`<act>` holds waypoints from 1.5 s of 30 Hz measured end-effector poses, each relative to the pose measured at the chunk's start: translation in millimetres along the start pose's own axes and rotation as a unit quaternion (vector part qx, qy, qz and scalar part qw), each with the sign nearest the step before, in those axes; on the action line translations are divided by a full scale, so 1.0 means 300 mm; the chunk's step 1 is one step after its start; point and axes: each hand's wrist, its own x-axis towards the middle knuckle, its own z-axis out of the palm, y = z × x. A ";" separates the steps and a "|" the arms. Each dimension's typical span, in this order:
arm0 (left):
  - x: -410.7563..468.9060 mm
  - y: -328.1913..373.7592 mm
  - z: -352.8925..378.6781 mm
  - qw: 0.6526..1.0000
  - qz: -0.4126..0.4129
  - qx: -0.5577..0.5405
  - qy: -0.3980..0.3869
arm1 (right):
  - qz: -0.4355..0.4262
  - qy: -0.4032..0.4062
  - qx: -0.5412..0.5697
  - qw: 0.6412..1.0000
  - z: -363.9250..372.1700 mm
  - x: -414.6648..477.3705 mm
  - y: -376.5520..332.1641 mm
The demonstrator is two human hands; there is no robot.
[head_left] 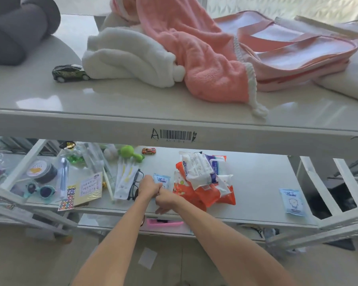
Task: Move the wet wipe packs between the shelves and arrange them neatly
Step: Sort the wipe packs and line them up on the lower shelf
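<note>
On the middle shelf (256, 182) lies a heap of wet wipe packs (203, 178), orange ones under white and purple ones. A small light-blue wipe pack (162, 181) stands just left of the heap. My left hand (148, 187) is closed on its left side. My right hand (165, 200) is curled against its lower edge, touching my left hand; what its fingers grip is hidden. Another small blue pack (292, 201) lies flat, alone, at the shelf's right end.
Left of my hands lie black glasses (135, 185), white sachets (124, 178), sticker sheets, sunglasses (40, 190), a jar and toys. The top shelf (112, 100) holds white and pink towels (205, 65), a pink bag and a toy car (69, 72). White frame bars stand at both ends.
</note>
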 end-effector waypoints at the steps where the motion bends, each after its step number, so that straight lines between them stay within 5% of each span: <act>1: 0.007 0.006 -0.005 1.000 0.002 0.000 0.008 | -0.009 0.011 0.009 1.000 -0.009 -0.001 -0.011; 12: -0.073 0.087 -0.196 0.982 -0.006 -0.176 0.075 | -0.131 0.183 -0.033 0.974 -0.094 -0.126 -0.156; 17: -0.188 0.251 -0.183 0.956 0.067 -0.268 0.099 | -0.171 0.365 -0.058 0.914 -0.239 -0.262 -0.115; 24: -0.397 0.615 0.065 0.953 0.225 -0.200 0.035 | -0.157 0.537 0.072 0.826 -0.499 -0.394 0.198; 29: -0.577 0.808 0.393 0.949 0.279 -0.140 -0.037 | -0.114 0.536 0.205 0.811 -0.639 -0.449 0.536; 35: -0.657 0.829 0.746 0.965 0.207 -0.129 -0.092 | -0.091 0.492 0.193 0.844 -0.657 -0.512 0.851; 45: -0.559 0.723 0.942 0.921 0.030 -0.357 -0.154 | -0.079 0.329 0.157 0.928 -0.714 -0.489 0.993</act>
